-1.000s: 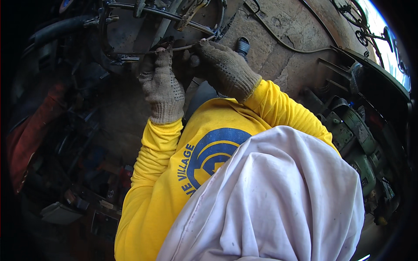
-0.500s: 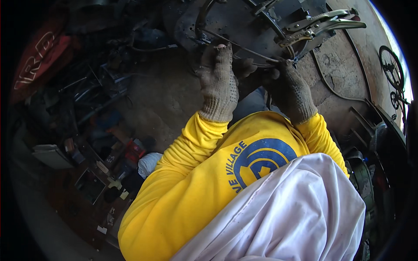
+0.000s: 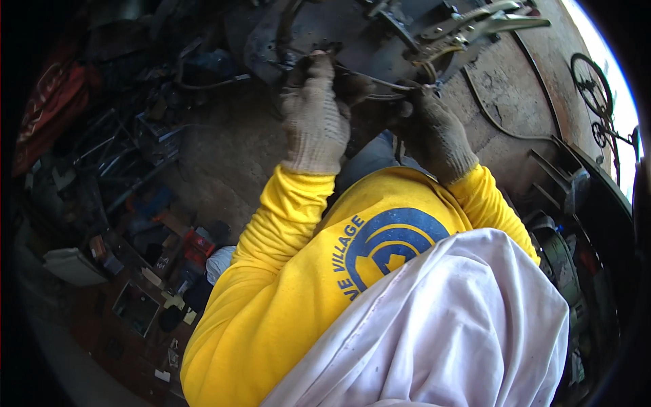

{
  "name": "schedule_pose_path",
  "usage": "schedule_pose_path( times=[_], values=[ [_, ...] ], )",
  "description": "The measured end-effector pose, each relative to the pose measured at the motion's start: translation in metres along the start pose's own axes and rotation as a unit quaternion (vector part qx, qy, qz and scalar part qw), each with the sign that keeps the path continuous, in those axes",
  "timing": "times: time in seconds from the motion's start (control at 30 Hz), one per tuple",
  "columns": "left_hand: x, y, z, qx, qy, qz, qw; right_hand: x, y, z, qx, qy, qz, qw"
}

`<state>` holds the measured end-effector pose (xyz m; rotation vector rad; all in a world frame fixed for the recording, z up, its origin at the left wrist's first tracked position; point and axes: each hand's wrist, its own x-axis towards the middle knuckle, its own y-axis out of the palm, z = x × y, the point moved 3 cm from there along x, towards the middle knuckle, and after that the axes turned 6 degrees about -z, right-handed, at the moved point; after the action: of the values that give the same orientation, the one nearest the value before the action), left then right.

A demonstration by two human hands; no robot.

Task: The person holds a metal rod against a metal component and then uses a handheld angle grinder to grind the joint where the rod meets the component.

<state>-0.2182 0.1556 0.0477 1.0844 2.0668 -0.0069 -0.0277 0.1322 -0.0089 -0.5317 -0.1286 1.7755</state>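
Head view: left hand (image 3: 315,119) and right hand (image 3: 434,132), both gloved, grip a thin rod (image 3: 369,80) at twelve o'clock; it runs nine-to-three, with locking pliers (image 3: 475,27) at one o'clock, nearer the right hand.

A rusty metal work surface (image 3: 515,88) carries the job. Just above the gloved grip, locking pliers (image 3: 475,24) lie clamped on it, and a thin bent rod (image 3: 380,83) runs between the grip points. Far below and left of the grip, the dirt floor (image 3: 224,156) bears scattered scrap and small boxes (image 3: 196,244)
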Motion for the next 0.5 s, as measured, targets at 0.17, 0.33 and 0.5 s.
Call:
schedule_pose_path(
  times=[0.17,0.33,0.5],
  values=[
    [0.005,-0.007,-0.004,0.0,0.01,0.025,1.0,0.0,0.014,0.014,0.592,0.239,0.025,0.769],
    [0.011,-0.015,-0.007,0.072,0.009,-0.029,0.997,-0.003,0.004,0.027,0.545,0.262,0.012,0.796],
    [0.004,-0.008,-0.009,0.119,0.031,-0.051,0.991,0.001,0.001,0.026,0.427,0.21,0.033,0.879]
  ],
)
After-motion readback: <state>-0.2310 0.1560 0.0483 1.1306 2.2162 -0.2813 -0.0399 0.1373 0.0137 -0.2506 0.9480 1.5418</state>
